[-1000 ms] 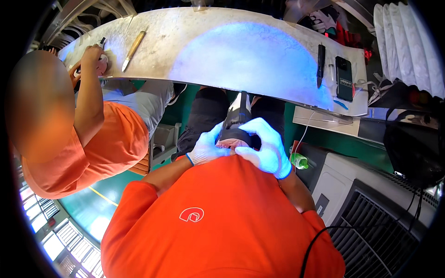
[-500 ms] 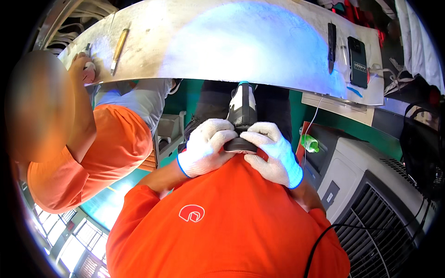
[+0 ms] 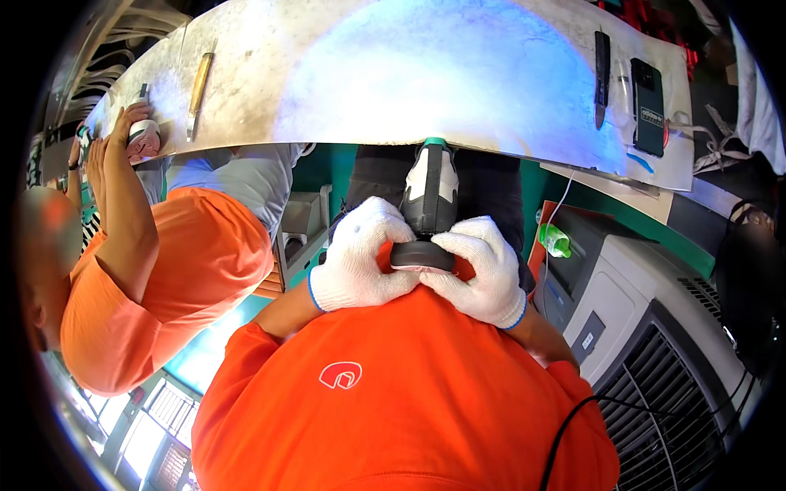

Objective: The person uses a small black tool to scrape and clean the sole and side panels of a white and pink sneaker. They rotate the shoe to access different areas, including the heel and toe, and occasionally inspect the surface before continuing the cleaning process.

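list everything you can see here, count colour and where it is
worktop: one, pale metal, across the top of the view
power tool: one, black and grey, held below the worktop's near edge
long flat tool: one, yellowish, left part of the worktop
dark slim tool: one, black, right part of the worktop
flat dark device: one, black, right end of the worktop
green bottle: one, green, right of the hands
grey machine with grille: one, grey, lower right
co-worker: one, orange shirt, at left, hand on a small pale object on the worktop
left hand: white glove, gripping the power tool's base
right hand: white glove, gripping the base from the other side
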### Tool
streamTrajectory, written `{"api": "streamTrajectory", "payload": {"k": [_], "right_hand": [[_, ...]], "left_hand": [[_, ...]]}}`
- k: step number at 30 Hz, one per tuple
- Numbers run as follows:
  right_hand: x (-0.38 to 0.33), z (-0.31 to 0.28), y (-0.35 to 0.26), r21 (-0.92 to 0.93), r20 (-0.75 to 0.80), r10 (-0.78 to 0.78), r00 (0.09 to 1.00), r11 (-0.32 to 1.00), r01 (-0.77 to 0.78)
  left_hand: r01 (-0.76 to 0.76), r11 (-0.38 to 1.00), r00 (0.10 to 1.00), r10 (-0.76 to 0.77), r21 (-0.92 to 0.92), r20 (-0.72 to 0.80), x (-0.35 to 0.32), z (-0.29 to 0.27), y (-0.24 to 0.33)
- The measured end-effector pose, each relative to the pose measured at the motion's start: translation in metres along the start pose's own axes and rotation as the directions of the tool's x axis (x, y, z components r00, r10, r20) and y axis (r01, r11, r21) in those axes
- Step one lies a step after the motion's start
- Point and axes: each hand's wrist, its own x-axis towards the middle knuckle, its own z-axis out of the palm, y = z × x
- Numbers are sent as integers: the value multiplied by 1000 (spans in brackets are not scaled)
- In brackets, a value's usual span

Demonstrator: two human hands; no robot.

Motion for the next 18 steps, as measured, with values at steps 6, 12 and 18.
{"api": "streamTrajectory", "payload": {"k": [6, 12, 18], "right_hand": [[9, 0, 7, 35, 42, -8, 999, 999, 6], [20, 0, 17, 95, 61, -15, 998, 995, 9], [34, -7, 18, 141, 135, 29, 990, 989, -49]], "left_hand": [[-22, 1000, 1000, 23, 14, -2, 11, -4, -5], [101, 987, 992, -90, -127, 90, 25, -10, -15], [256, 947, 955, -218, -194, 200, 33, -14, -24]]}}
